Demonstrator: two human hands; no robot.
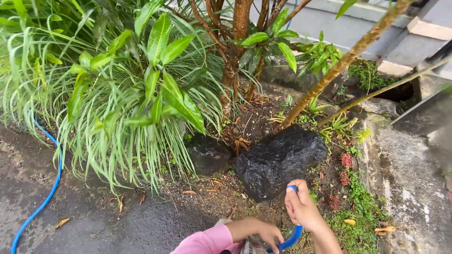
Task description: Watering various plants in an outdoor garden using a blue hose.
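Where the large black rock (278,160) sits in the garden bed, the blue hose (292,237) ends just below its lower edge — the right hand (302,206) is clenched around the hose tip there, thumb over the opening. The left hand (263,231), pink-sleeved, grasps the same hose lower down, below the rock. A smaller dark rock (207,153) lies just left of it; more hose runs over the wet pavement (94,221) far left — beneath striped grassy plants (117,117).
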